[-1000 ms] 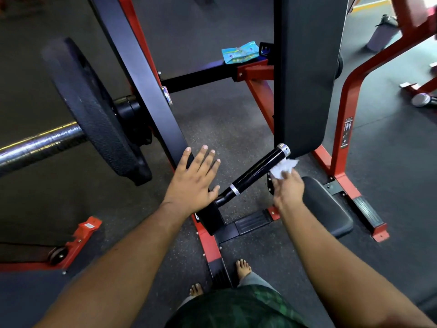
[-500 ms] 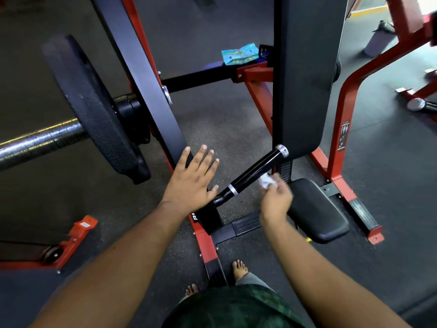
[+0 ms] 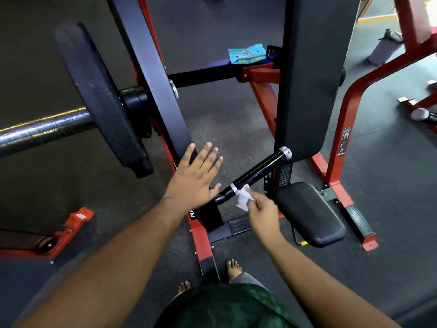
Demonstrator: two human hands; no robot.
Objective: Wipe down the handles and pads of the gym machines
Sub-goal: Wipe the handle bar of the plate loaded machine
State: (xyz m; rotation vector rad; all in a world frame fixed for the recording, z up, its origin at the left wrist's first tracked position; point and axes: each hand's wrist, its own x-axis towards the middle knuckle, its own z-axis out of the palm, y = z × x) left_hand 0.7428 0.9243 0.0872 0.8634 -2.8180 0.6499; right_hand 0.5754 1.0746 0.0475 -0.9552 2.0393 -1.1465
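White wipe (image 3: 243, 200), one handle (image 3: 257, 172), two hands (image 3: 262, 210)

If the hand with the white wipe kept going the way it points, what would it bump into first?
Probably the black handle. The right hand pinches the wipe and points up and left, with the wipe already at the handle's lower end by the silver ring. Depth is hard to judge from this one view.
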